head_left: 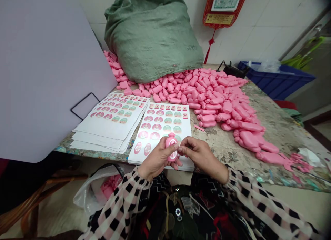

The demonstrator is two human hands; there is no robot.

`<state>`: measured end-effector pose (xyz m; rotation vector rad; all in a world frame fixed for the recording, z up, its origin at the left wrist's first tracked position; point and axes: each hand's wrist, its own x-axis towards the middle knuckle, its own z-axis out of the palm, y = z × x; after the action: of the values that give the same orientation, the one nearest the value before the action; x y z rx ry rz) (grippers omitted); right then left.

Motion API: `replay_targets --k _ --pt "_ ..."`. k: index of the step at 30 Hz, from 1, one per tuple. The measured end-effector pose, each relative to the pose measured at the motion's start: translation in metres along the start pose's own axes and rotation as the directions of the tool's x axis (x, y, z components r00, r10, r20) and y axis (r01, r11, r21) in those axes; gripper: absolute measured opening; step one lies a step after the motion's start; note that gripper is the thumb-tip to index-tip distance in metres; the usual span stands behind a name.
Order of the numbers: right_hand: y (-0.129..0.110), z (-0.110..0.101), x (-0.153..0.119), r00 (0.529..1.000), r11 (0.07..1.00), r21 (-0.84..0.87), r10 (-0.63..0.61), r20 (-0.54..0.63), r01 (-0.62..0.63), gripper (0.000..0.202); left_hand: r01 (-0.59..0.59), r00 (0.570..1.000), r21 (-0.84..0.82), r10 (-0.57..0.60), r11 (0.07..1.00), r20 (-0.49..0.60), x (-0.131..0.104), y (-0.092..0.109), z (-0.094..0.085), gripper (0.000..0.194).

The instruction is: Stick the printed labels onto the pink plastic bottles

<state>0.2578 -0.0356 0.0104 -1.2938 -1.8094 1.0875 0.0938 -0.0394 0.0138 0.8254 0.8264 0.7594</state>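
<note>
My left hand (156, 158) is closed around a small pink plastic bottle (171, 137), held upright with its front facing me. An oval pink-and-white sticker (170, 143) lies on the bottle's front. My right hand (203, 157) is beside it, thumb and forefinger pinched together at the sticker's right edge. Whatever is between those fingertips is too small to make out. Under both hands lies a sticker sheet (168, 120) with rows of pink and green labels. Its lower right part is hidden by my hands.
Many pink bottles (214, 98) are heaped across the table (217, 140), below a large green sack (152, 36). More sticker sheets (103, 129) are stacked at left, near a large pale panel (49, 67). A blue bin (279, 81) stands at right. A plastic bag (89, 191) sits below the table.
</note>
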Motion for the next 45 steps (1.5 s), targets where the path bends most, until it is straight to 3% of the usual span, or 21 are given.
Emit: replay_targets --k 4,9,15,18,20,23,26,28,30,32,34,36,38,39,42,45 --pt "-0.002 -0.006 0.001 0.998 0.998 -0.038 -0.047 -0.040 0.045 0.014 -0.082 0.997 -0.018 0.082 0.996 -0.015 0.003 -0.003 0.003 0.031" --pt "0.007 -0.016 0.012 0.961 1.000 -0.005 0.002 -0.275 -0.003 0.023 -0.165 0.984 -0.033 0.162 0.986 -0.071 0.000 0.002 -0.002 0.024" --pt "0.003 0.011 0.014 0.960 0.996 0.082 0.053 -0.274 -0.032 0.043 -0.041 0.999 0.076 0.042 0.996 -0.011 0.001 -0.012 0.012 0.026" --pt "0.009 0.019 0.013 0.961 0.997 0.071 0.027 -0.277 -0.008 0.037 0.044 0.999 0.145 -0.041 0.988 -0.027 -0.002 -0.019 0.013 0.025" --pt "0.019 0.010 0.015 0.970 1.000 0.007 0.001 -0.244 0.001 0.031 0.067 0.996 0.157 -0.057 0.985 -0.069 -0.012 -0.019 0.005 0.028" --pt "0.037 -0.022 0.023 0.972 0.949 -0.316 -0.065 -0.227 -0.010 0.026 0.074 0.987 0.154 -0.050 0.985 -0.155 -0.037 -0.019 -0.018 0.036" --pt "0.049 -0.061 0.031 0.968 0.670 -0.734 -0.092 -0.234 -0.113 0.026 0.130 0.959 0.131 -0.092 0.983 -0.269 -0.072 -0.025 -0.051 0.047" --pt "0.053 -0.080 0.037 0.973 0.466 -0.866 -0.046 -0.227 -0.180 0.039 0.190 0.920 0.164 -0.117 0.968 -0.373 -0.097 -0.034 -0.077 0.050" --pt "0.057 -0.092 0.043 0.980 0.333 -0.924 0.006 -0.200 -0.190 0.045 0.301 0.873 0.263 -0.154 0.917 -0.463 -0.119 -0.047 -0.105 0.049" --pt "0.062 -0.097 0.049 0.985 0.258 -0.950 0.051 -0.166 -0.174 0.044 0.483 0.789 0.394 -0.193 0.782 -0.584 -0.137 -0.062 -0.134 0.058" --pt "0.066 -0.099 0.053 0.987 0.210 -0.965 0.071 -0.145 -0.157 0.041 0.629 0.679 0.465 -0.149 0.623 -0.719 -0.149 -0.076 -0.163 0.070" --pt "0.070 -0.101 0.056 0.991 0.183 -0.974 0.058 -0.122 -0.131 0.039 0.695 0.646 0.567 -0.038 0.443 -0.762 -0.156 -0.087 -0.186 0.077" --pt "0.072 -0.103 0.057 0.994 0.172 -0.980 0.043 -0.097 -0.103 0.038 0.698 0.668 0.645 0.045 0.311 -0.743 -0.156 -0.091 -0.198 0.077" --pt "0.073 -0.104 0.057 0.996 0.171 -0.981 0.042 -0.083 -0.089 0.037 0.678 0.693 0.675 0.056 0.291 -0.719 -0.154 -0.091 -0.199 0.075" --pt "0.071 -0.109 0.058 0.998 0.196 -0.980 0.063 -0.031 -0.042 0.037 0.546 0.800 0.747 0.030 0.378 -0.600 -0.139 -0.080 -0.183 0.065" --pt "0.068 -0.116 0.061 0.997 0.253 -0.967 0.075 0.027 0.007 0.036 0.401 0.885 0.795 0.030 0.456 -0.464 -0.121 -0.060 -0.149 0.059"
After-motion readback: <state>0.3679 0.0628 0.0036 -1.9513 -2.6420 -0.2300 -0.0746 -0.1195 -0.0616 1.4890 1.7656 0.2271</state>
